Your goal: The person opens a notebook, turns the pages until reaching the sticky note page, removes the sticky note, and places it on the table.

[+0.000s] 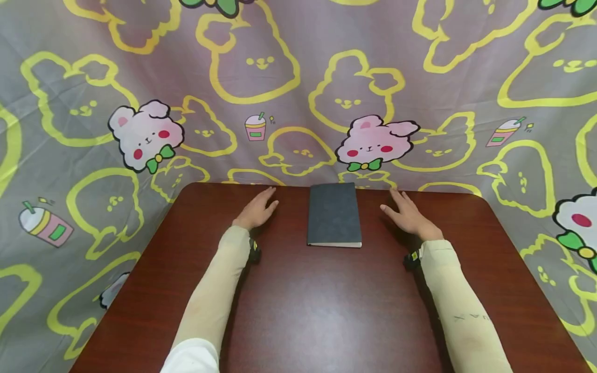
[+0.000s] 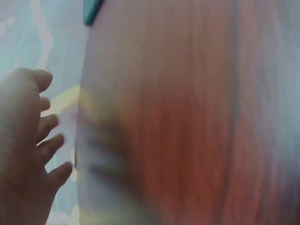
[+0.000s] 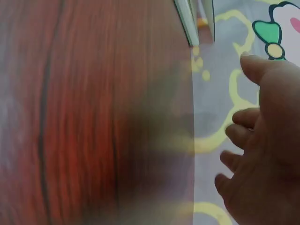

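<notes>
A dark grey notebook (image 1: 333, 213) lies closed near the far edge of the table, between the two hands; its pale page edge faces the person. To its left is my left hand (image 1: 256, 210), fingers extended and thumb apart, holding nothing. My right hand (image 1: 410, 215) is on the other side, its fingers likewise spread, apart from the notebook. In the left wrist view the left hand (image 2: 28, 145) shows loose, separated fingers, with a dark corner of the notebook (image 2: 92, 11) at the top. The right wrist view has the right hand (image 3: 267, 145) and the notebook's edge (image 3: 187, 23).
The reddish-brown wooden table (image 1: 322, 311) has rounded far corners. A grey curtain (image 1: 298, 109) with yellow cartoon outlines and pink animal heads hangs right behind it and along both sides. Each wrist bears a small black device, such as the right one (image 1: 412, 260).
</notes>
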A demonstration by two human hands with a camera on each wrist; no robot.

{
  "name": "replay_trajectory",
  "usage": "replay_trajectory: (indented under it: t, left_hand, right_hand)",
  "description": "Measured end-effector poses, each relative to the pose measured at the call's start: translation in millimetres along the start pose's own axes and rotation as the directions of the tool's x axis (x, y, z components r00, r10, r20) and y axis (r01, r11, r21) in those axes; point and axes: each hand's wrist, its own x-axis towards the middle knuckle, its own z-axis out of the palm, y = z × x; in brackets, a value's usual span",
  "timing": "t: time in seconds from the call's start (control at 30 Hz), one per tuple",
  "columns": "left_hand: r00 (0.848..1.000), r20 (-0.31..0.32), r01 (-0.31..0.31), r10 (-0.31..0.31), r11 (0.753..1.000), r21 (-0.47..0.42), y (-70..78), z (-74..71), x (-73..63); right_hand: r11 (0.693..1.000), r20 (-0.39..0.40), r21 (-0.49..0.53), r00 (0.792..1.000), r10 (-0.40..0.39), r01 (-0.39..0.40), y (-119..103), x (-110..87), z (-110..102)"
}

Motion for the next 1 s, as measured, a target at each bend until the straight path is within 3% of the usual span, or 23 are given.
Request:
replay_trajectory:
  t: [0.1, 0.23, 0.4, 0.6, 0.8, 1.0]
  left_hand:
    - [0.999, 0.024, -0.027, 0.029, 0.998, -0.054, 14.8, 2.7, 4.8]
    - [0.995, 0.051, -0.085, 0.088, 0.995, -0.060, 41.5, 8.5, 11.2]
    - [0.977, 0.084, -0.195, 0.194, 0.981, 0.001, 75.5, 22.6, 16.8]
    - [0.949, 0.121, -0.304, 0.291, 0.946, 0.109, 112.6, 52.6, 26.3]
    - [0.953, 0.175, -0.278, 0.249, 0.946, 0.169, 141.8, 73.0, 37.7]
    - [0.949, 0.270, -0.219, 0.160, 0.955, 0.201, 145.0, 84.5, 39.4]
  right_hand:
    - [0.997, 0.006, 0.075, 1.000, -0.024, 0.024, -3.2, 1.7, 3.2]
    - [0.994, 0.035, 0.102, 0.998, -0.048, 0.044, -8.8, 2.9, 8.3]
    - [0.991, 0.077, 0.111, 0.993, -0.090, 0.081, -16.9, 4.3, 12.8]
    - [0.986, 0.115, 0.117, 0.985, -0.130, 0.117, -22.9, 9.2, 17.1]
    - [0.983, 0.145, 0.128, 0.978, -0.152, 0.134, -28.2, 13.0, 18.0]
    - [0.982, 0.189, 0.126, 0.969, -0.162, 0.140, -32.8, 15.2, 23.4]
